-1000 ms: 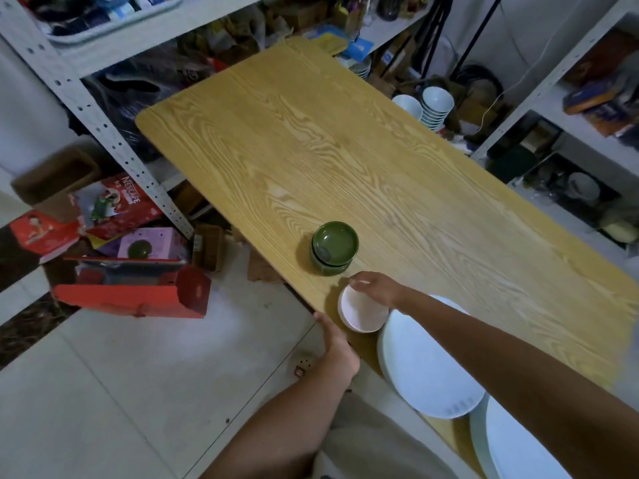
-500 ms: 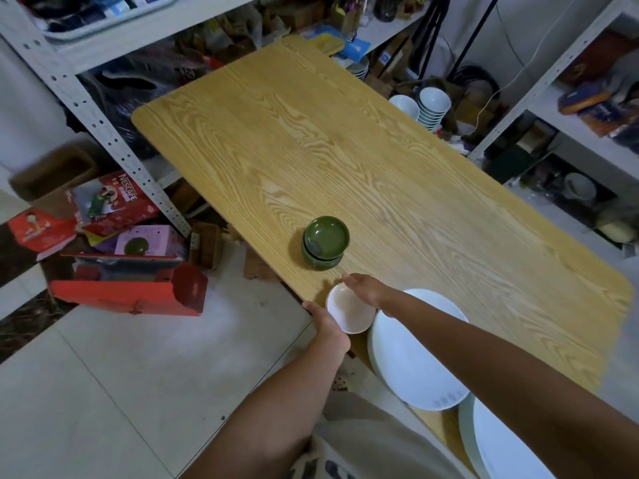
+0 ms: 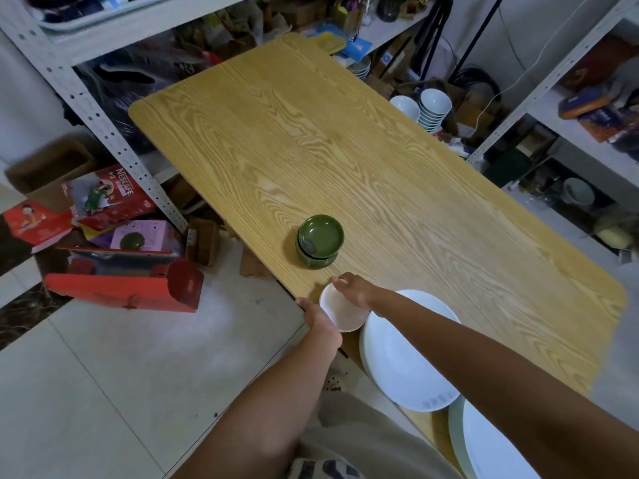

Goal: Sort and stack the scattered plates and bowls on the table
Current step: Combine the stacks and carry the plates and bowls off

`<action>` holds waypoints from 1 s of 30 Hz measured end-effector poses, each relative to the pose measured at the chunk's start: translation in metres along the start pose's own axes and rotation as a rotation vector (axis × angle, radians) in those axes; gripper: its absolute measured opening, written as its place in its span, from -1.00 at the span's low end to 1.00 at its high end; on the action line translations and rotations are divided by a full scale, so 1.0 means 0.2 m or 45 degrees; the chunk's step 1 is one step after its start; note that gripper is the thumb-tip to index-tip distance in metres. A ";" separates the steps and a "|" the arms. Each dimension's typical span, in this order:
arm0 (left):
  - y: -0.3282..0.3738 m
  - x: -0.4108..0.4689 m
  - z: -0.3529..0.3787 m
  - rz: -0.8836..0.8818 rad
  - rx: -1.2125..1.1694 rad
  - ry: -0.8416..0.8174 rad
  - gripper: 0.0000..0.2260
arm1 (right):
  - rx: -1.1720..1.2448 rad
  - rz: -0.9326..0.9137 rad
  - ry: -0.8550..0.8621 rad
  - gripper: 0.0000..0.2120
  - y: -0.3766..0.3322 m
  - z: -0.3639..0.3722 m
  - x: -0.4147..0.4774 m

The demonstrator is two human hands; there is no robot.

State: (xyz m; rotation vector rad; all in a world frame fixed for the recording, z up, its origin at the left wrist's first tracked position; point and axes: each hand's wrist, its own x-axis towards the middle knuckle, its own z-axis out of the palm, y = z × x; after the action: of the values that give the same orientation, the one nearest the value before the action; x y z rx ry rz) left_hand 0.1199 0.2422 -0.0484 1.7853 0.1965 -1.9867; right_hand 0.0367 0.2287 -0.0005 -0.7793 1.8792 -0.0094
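A small white dish sits at the near left edge of the wooden table. My right hand grips its far rim with curled fingers. My left hand holds its near left side at the table edge. Just beyond stands a stack of small green bowls. To the right of the dish lies a large white plate, partly under my right forearm. Another large white plate shows at the bottom right corner.
Metal shelves with clutter stand behind and to the right of the table. Stacked white bowls sit on the floor past the far right edge. Red boxes lie on the floor at the left.
The view has shifted a little. Both hands stay on the small white dish, and my left hand has come up closer against its side.
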 end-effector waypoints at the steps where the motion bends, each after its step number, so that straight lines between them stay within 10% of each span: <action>1: 0.00 0.00 -0.01 -0.012 -0.002 -0.035 -0.40 | 0.011 0.027 -0.022 -0.49 -0.01 -0.01 0.00; 11: 0.39 0.03 -0.01 -0.001 -0.124 -0.139 -0.27 | 0.505 -0.012 0.247 -0.51 -0.24 -0.30 0.14; 30: 0.55 0.07 0.03 -0.092 -0.145 -0.180 -0.23 | 0.267 -0.054 -0.019 -0.54 -0.39 -0.23 0.31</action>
State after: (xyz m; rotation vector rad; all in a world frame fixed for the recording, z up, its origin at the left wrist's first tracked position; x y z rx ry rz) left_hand 0.1602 0.1384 -0.0400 1.5810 0.3260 -2.0990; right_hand 0.0236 0.1199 -0.0039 -0.6729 1.8129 -0.2235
